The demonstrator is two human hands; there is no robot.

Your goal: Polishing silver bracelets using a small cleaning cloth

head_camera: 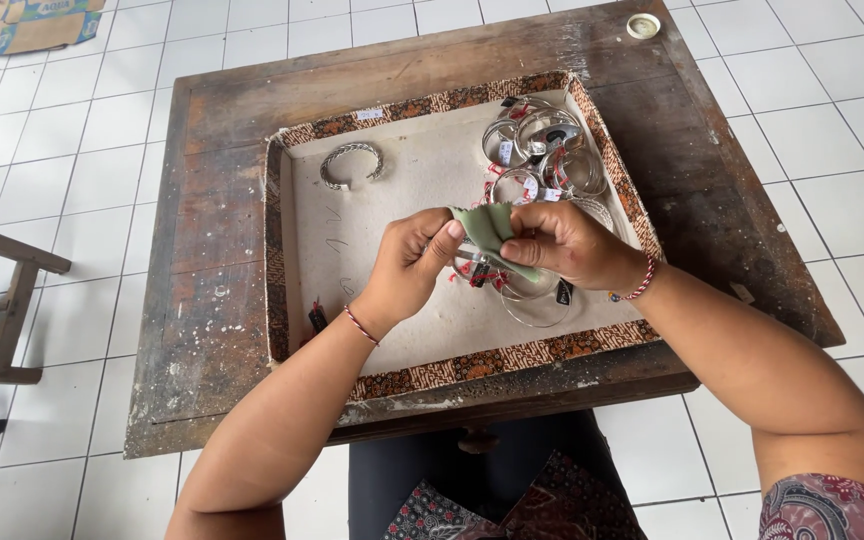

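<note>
Head view: worn wooden table [222, 300] on white tiled floor [832, 140].

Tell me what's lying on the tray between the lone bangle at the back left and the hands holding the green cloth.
Nothing: the head view shows only bare beige tray lining between the lone bangle and the left hand gripping the green cloth.
</note>
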